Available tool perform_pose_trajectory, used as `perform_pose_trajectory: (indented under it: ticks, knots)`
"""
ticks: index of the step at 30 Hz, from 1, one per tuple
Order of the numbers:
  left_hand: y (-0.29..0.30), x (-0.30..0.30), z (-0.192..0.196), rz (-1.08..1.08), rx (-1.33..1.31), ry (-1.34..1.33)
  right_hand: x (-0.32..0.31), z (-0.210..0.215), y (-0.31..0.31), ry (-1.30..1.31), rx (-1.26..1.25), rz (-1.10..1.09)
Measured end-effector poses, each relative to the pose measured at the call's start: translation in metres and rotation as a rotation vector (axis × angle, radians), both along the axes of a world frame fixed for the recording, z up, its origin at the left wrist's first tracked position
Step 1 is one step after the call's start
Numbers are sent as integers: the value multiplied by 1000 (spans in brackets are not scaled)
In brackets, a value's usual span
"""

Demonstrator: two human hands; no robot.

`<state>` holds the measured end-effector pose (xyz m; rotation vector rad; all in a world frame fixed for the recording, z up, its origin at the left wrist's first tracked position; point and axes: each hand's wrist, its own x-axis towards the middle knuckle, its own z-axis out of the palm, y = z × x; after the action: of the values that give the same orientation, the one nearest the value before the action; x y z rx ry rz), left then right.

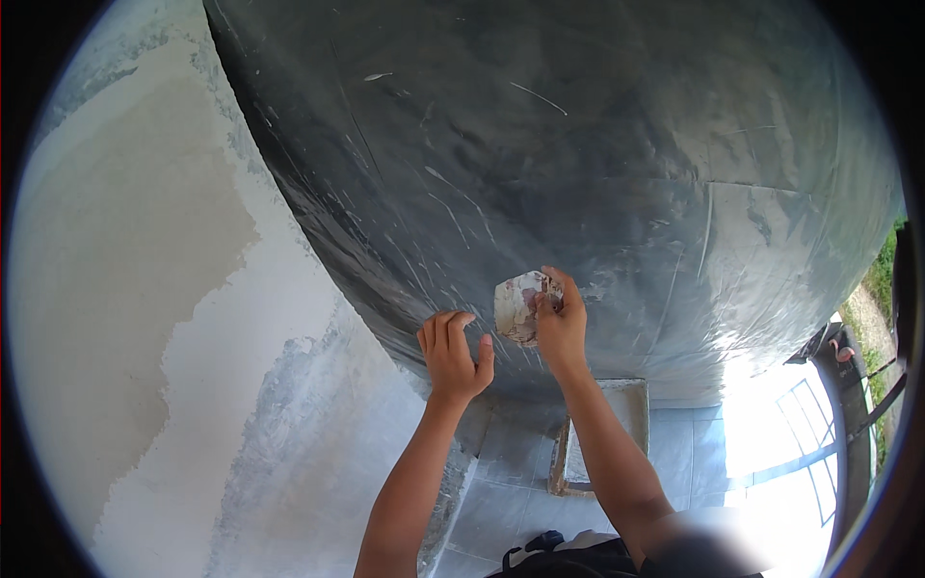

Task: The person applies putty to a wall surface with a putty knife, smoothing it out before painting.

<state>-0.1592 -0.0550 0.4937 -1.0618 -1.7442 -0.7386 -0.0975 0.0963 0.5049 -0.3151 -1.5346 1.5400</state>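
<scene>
My right hand (564,332) grips a flat, many-sided plate (516,306), off-white with brown and reddish smears; its exact kind does not show. The thumb lies across its face and the fingers go round its right edge. My left hand (450,358) is left of the plate and a little lower, with nothing in it; its fingers are bent and the thumb stands apart. Beyond both hands spreads a large dark grey sheet (578,144) with a slight sheen, creases, and white streaks and spatters. Whether the plate touches the sheet I cannot tell.
On the left, a wall (125,270) carries patchy white and grey plaster along the sheet's edge. Below my right forearm, a shallow rectangular tray (626,395) with a worn rim rests on the tiled floor (491,506). Bright light and bar shadows fall at the lower right.
</scene>
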Motion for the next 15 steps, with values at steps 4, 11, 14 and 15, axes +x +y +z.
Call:
perform_pose_trajectory:
  ticks: [4,11,14,15]
  knots:
    - [31,6,-31,-99,22,-72,17,-30,21,-56,-25,-80]
    - [72,24,-119,-237,-67,-311,55,-113,63,-228,-62,-160]
    - [84,31,-157,-244,-131,-446,67,-143,81,-378,-172,-122]
    - [89,33,-169,-246,-142,-472,70,-161,90,-404,-184,-126]
